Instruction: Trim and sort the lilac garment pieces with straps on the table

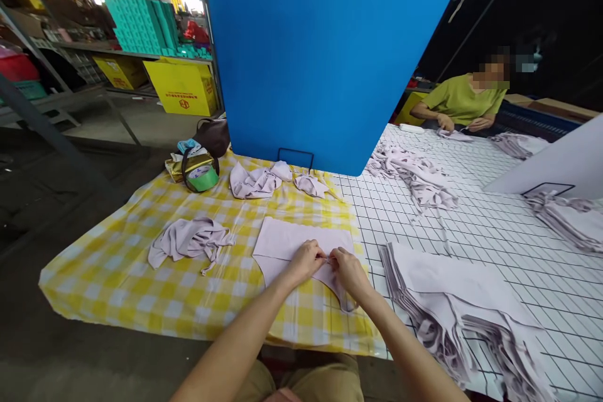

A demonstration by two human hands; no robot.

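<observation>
A pale lilac strappy top (287,237) lies flat on a yellow-and-white checked cloth in front of me. My left hand (308,259) pinches the top's curved edge near its middle. Close beside it, fingertips almost meeting, my right hand (343,266) pinches the same edge. What exactly sits between the fingertips is too small to make out. One strap end of the top (347,305) curls out below my right wrist. To the right rests a neat stack of the same lilac tops (452,270), and a crumpled lilac piece (188,240) lies at left.
A tall blue panel (325,56) on a wire stand rises at the table's back. More crumpled lilac pieces (257,181) lie before it. A gridded white cloth (475,213) covers the right side, where a person in a yellow-green shirt (464,100) handles fabric. A green tape roll (203,179) stands back left.
</observation>
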